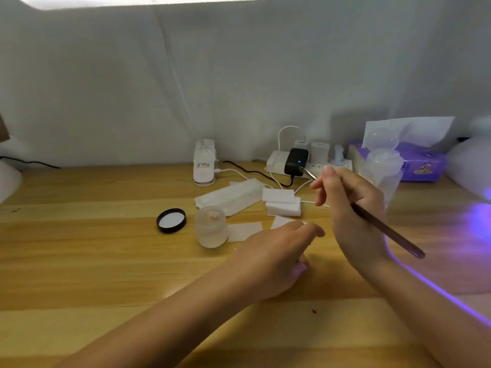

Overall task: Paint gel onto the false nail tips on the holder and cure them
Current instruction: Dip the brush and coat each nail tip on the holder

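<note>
I take the small frosted glass jar (211, 227) as my landmark, standing open on the pale wooden table (79, 261), its round black lid (171, 220) lying upturned just to its left. My right hand (350, 216) is raised to the right of the jar and pinches a long dark-handled brush (382, 227) between thumb and fingers; the brush's long axis slants from its metal tip, up and towards the back, down to the handle end at the near right. My left hand (279, 256) rests low between jar and brush with fingers loosely curled; whether it holds anything I cannot tell. The nail tips and their holder I cannot make out; they may be under that left hand. The left hand is nearer the jar, but the brush tip points away from it, so I judge the right wrist must swing left to load gel. Violet light glows on the table far right of the jar.
</note>
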Tool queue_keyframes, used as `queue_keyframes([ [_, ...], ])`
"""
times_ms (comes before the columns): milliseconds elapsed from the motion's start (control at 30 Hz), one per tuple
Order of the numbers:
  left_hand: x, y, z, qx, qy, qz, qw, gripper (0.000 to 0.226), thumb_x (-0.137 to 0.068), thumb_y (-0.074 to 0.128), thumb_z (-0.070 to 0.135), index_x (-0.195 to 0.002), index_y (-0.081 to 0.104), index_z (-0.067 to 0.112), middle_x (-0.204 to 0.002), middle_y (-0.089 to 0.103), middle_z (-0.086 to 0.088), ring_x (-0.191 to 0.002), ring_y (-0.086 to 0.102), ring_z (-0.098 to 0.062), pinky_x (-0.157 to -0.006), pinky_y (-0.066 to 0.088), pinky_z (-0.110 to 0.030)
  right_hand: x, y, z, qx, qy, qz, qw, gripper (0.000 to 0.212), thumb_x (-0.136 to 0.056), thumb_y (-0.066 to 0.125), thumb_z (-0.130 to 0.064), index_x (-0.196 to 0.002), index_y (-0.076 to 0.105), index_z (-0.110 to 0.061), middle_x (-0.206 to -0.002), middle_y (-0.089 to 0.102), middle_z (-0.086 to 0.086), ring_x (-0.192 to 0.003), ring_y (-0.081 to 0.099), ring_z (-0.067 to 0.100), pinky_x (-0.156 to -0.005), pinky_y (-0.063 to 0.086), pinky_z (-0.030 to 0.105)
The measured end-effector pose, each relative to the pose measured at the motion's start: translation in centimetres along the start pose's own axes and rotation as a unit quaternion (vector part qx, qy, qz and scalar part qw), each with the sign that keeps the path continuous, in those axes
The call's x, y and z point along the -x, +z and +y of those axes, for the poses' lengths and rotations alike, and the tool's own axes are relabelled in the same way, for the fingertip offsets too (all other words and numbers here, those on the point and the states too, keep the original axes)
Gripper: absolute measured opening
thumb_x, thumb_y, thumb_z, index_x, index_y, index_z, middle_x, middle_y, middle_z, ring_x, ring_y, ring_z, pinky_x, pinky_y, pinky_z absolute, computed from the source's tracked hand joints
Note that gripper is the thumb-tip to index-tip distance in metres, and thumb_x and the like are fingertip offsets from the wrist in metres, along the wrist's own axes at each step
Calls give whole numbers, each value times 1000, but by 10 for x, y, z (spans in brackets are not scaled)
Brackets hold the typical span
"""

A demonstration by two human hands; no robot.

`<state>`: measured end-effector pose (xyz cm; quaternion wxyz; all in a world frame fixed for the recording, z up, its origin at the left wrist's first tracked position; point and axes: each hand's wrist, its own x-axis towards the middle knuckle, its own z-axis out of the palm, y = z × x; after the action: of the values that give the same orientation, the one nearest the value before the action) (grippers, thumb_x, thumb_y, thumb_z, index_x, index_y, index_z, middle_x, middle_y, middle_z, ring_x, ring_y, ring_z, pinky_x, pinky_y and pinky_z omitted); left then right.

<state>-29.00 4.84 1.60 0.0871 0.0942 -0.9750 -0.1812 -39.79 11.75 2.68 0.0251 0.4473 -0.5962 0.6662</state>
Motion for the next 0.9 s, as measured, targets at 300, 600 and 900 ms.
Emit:
queue_keyframes([
  [300, 13, -13, -13, -29, -21, 34, 999, 61, -83, 60, 42, -132, 24, 47, -137, 37, 25, -112, 35, 10, -66, 30, -1, 10, -8, 28, 3, 37, 9, 999, 35, -96, 40, -23, -68, 58, -15, -57, 53, -3, -55, 48, 5, -55, 39, 14],
  [600, 81, -13, -43, -83, -156, 105, 979, 59, -73, 43, 66, -127, 32, 46, -102, 36, 34, -95, 40, 10, -67, 34, -9, 13, -2, 26, -41, 93, -18, 995, 22, -83, 47, -42, -77, 53, -21, -56, 62, -3, -51, 54, -1, -55, 41, 9],
  [900, 72, -5, -50, 136, -205, 154, 957, 14, -76, 67, 41, -78, 55, 48, -78, 54, 20, -73, 46, 10, -58, 38, -12, 4, 3, 11, -56, 69, -73, 993, 30, -65, 65, -39, -63, 50, -14, -46, 54, -6, -42, 47, 0, -48, 42, 12],
])
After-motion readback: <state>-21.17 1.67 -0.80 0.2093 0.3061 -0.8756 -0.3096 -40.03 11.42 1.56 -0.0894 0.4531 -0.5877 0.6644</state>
